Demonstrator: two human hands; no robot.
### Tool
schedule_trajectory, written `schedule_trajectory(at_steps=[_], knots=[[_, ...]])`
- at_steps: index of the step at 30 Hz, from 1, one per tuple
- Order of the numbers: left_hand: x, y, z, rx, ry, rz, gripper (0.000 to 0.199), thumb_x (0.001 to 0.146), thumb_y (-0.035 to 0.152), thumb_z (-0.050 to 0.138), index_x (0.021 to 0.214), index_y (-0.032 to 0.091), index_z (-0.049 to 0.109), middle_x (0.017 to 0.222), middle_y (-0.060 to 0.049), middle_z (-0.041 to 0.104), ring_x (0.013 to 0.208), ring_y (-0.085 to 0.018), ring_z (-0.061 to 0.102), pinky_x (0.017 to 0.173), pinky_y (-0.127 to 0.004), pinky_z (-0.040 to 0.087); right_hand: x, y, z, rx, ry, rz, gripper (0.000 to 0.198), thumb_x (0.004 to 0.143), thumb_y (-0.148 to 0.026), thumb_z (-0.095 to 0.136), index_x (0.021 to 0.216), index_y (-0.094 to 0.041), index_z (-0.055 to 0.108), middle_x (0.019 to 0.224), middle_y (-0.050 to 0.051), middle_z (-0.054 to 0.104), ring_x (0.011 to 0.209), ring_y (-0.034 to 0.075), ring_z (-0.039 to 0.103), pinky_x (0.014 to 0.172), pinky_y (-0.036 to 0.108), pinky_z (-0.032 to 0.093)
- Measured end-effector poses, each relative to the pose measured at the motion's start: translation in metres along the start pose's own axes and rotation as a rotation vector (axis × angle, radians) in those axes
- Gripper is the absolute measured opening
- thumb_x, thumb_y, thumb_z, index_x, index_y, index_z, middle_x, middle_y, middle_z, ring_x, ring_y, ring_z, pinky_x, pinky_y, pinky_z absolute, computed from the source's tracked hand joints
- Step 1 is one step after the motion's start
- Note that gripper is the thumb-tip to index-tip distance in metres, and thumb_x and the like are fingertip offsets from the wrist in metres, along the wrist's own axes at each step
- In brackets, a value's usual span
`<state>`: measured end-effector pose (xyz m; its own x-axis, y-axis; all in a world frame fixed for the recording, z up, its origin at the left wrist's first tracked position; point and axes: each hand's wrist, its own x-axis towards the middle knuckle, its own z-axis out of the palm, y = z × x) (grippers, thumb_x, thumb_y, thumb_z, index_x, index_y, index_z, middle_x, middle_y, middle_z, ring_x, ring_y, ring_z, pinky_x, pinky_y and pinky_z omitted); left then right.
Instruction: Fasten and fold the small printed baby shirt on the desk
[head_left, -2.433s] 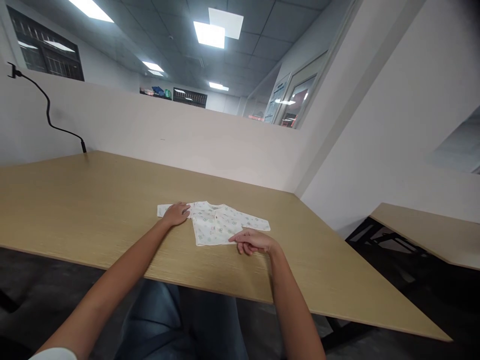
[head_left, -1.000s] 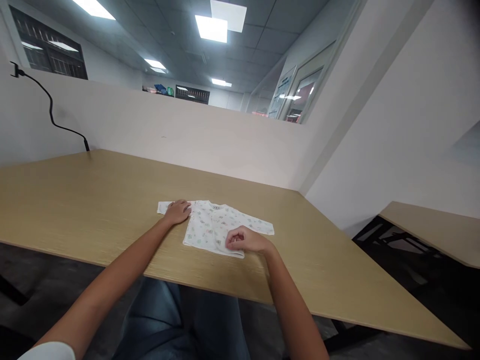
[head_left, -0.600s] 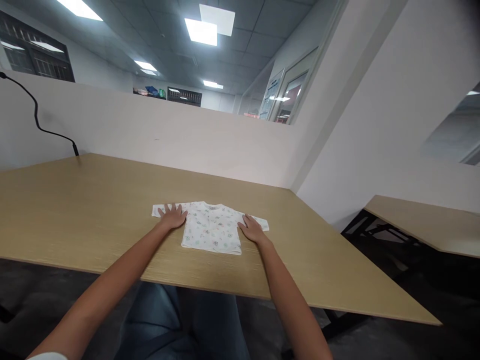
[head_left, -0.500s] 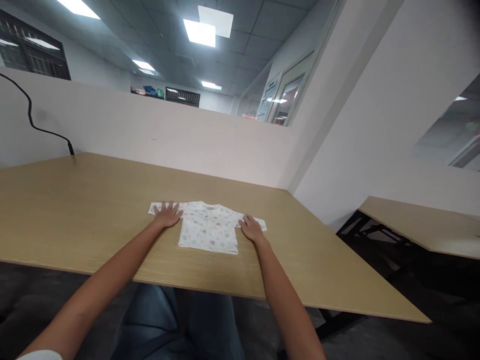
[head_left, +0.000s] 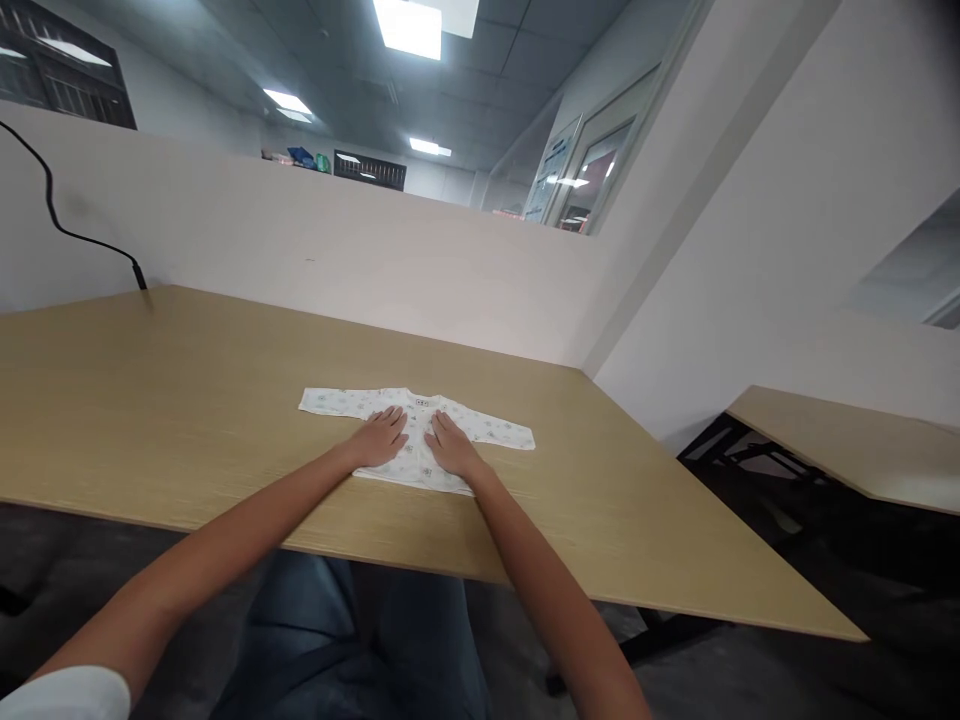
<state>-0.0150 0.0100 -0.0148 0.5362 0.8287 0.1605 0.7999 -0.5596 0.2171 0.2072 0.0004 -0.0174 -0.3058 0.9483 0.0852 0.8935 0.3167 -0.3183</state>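
Note:
A small white long-sleeved baby shirt with a faint scattered print lies spread flat on the wooden table. Its neckline points away from me, and both sleeves stretch out to the sides. My left hand rests flat on the left half of the shirt's body, fingers extended. On the right half lies my right hand, also flat with its fingers stretched out. Neither hand grips the cloth. The hands cover part of the print on the chest.
A low white partition runs along the table's far edge and meets a wall at the right. A black cable drops to the table's back left corner. Another table stands beyond the right edge.
Both hands have moved inward from the sleeves onto the shirt's body. The sleeves are now uncovered. The camera view has shifted slightly.

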Motion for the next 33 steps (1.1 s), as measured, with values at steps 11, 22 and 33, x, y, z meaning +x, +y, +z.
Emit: schedule_trajectory(at_steps=[11,22,33], knots=[[-0.002,-0.018,-0.001,0.019,-0.062,0.027,0.069,0.102,0.057,0.026,0.161,0.022,0.029,0.172,-0.009,0.016,0.16,-0.026,0.013,0.129,-0.043,0.013,-0.006,0.011,-0.011,-0.058,-0.057,0.182,0.09,0.1,-0.069,0.026,0.165,-0.008,0.016,0.172,0.013,0.005,0.16,0.026,0.003,0.128,0.044,0.004],[0.003,-0.05,-0.018,-0.095,0.007,-0.116,0.079,0.1,0.067,0.018,0.163,0.019,0.024,0.17,-0.012,0.018,0.16,-0.028,0.015,0.128,-0.049,0.017,-0.016,0.095,-0.035,0.035,0.191,0.375,0.072,0.104,-0.051,0.026,0.16,-0.007,0.031,0.169,0.019,0.023,0.158,0.028,0.017,0.127,0.048,0.012],[0.001,-0.097,-0.016,-0.049,0.097,-0.213,0.058,0.101,0.054,0.029,0.144,0.027,0.057,0.162,-0.008,0.043,0.154,-0.027,0.033,0.125,-0.052,0.026,-0.023,0.112,-0.042,0.081,0.488,0.228,0.053,0.095,-0.039,0.041,0.135,-0.013,0.065,0.144,0.014,0.06,0.138,0.026,0.05,0.121,0.039,0.032]])
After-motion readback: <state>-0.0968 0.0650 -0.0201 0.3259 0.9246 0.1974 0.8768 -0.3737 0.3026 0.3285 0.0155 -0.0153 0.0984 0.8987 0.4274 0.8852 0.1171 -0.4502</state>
